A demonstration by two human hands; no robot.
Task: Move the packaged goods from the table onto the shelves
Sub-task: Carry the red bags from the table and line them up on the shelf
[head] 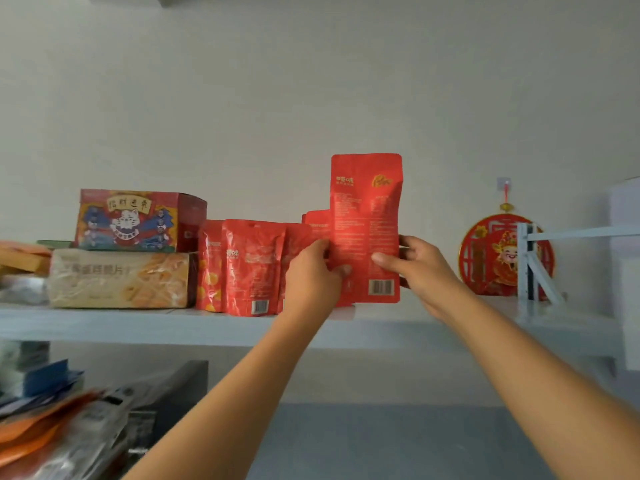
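- While pinching the red stand-up pouch (365, 230) low on both sides, holds it upright near the front of the top shelf (156, 325), barcode side toward the camera; cannot tell if resting on the board or just above it.
- Left hand (311, 277): thumb pressed on the printed face, other fingers hidden behind the pack. Right hand (420, 268): thumb on the face, fingers (408, 244) curled round the right edge.
- Sits just right of the row of matching red pouches (252, 268), with one more red pouch (317, 221) showing behind it.
- Likely to topple forward off the shelf if let go here: tall, thin, gripped only low down, close to the front lip.
- Could knock the neighbouring row over, with the left knuckles almost against the nearest pack and those soft packs standing only on their own bases.
- May slump sideways into the open stretch toward the round red wall ornament (498, 259), with nothing on that side as a prop.
- Safer, probably, to push it back toward the wall and against the row before loosening either grip.
- Unlikely to trouble the cat-printed carton (138, 220) or the beige snack pack (117, 278) beneath it, both well to the left.
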